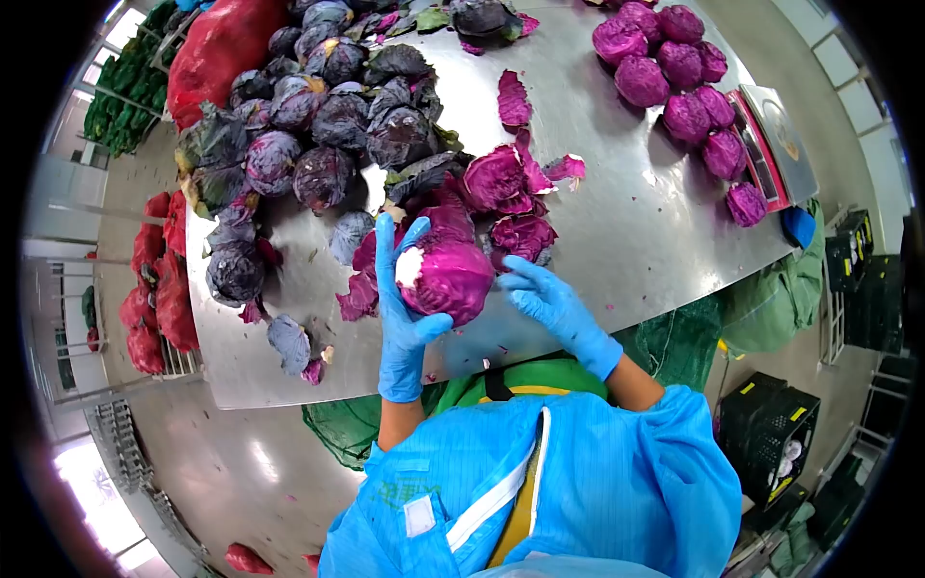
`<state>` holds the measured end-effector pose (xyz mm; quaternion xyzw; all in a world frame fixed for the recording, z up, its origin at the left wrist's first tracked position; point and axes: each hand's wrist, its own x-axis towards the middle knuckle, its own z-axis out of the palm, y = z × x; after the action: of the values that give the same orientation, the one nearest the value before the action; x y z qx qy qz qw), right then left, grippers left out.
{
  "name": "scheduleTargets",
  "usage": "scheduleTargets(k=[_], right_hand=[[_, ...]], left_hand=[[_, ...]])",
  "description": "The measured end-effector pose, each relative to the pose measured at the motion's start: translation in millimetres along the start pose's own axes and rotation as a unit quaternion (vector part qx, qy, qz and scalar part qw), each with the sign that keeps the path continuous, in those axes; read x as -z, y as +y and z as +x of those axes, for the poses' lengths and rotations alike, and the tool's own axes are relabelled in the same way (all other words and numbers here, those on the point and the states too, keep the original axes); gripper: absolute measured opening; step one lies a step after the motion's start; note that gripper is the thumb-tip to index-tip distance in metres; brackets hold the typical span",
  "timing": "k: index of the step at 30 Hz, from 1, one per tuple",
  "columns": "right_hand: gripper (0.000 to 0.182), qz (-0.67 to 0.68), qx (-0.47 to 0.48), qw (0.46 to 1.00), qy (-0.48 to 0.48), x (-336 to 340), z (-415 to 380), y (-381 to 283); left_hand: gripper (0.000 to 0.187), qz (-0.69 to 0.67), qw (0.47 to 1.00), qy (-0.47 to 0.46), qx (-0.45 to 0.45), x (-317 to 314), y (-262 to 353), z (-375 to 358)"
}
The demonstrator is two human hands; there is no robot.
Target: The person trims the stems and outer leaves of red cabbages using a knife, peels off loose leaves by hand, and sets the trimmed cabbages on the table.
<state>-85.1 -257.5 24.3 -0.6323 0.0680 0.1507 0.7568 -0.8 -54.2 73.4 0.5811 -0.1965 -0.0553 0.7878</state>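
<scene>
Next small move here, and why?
Probably bring the right hand in against the held red cabbage: the left hand cups it from the left, by its white cut stem, while the right, fingers bent, holds nothing and sits close to its other side.

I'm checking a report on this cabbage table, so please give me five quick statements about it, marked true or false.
1. The left hand holds a cabbage. True.
2. The right hand grips that cabbage too. False: it looks empty, beside the cabbage.
3. Both hands are gloved in blue. True.
4. The scale stands on the person's left. False: it is on the right, at the table edge.
5. A red sack lies beyond the scale. False: it is by the dark cabbages.
</scene>
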Motion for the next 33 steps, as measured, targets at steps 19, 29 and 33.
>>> scheduleTargets(k=[19, 29, 33], right_hand=[[0.114, -0.197, 0.388, 0.889, 0.139, -15, 10, -58], [0.127, -0.055, 0.219, 0.971, 0.078, 26, -18, -76], [0.112, -0.34, 0.272, 0.897, 0.069, 45, -28, -85]], left_hand=[[0.056, -0.106, 0.97, 0.17, 0.136, -47, 0, -3], [0.071, -0.167, 0.951, 0.009, 0.259, -28, -54, -21], [0.071, -0.307, 0.894, -0.033, 0.324, -26, -52, -9]])
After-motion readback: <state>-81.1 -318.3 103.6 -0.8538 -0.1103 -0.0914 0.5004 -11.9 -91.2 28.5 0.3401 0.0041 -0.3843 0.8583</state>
